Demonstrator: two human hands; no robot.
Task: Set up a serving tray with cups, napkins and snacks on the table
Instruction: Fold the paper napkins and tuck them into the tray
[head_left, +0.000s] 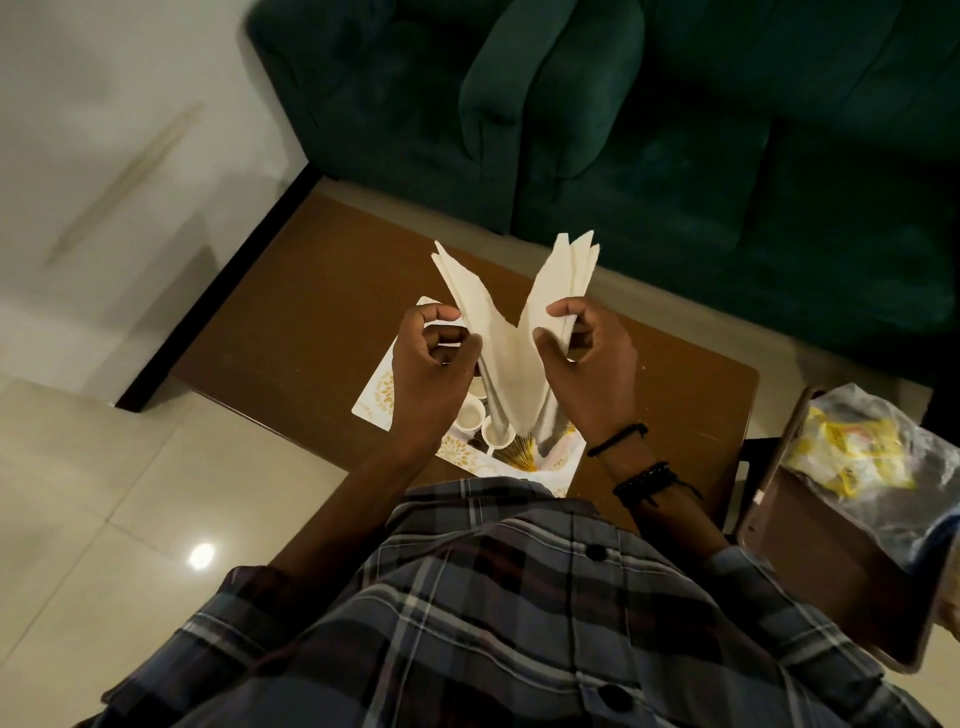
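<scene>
No readable text anywhere. Yellow packets (852, 457) in clear bag at 3 o'clock carry print, too blurred to read.

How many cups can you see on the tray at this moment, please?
3, each only partly visible. One cup sits just below the left hand, one cup is nearer the person, and one cup peeks out beside the napkins. More may be hidden behind the hands.

I've one view only: head-worn camera, looking steeply down and forward over the brown table (291, 322), close above it. Green sofa (675, 130) sits beyond the table; edges bend, probably wide-angle distortion.
</scene>
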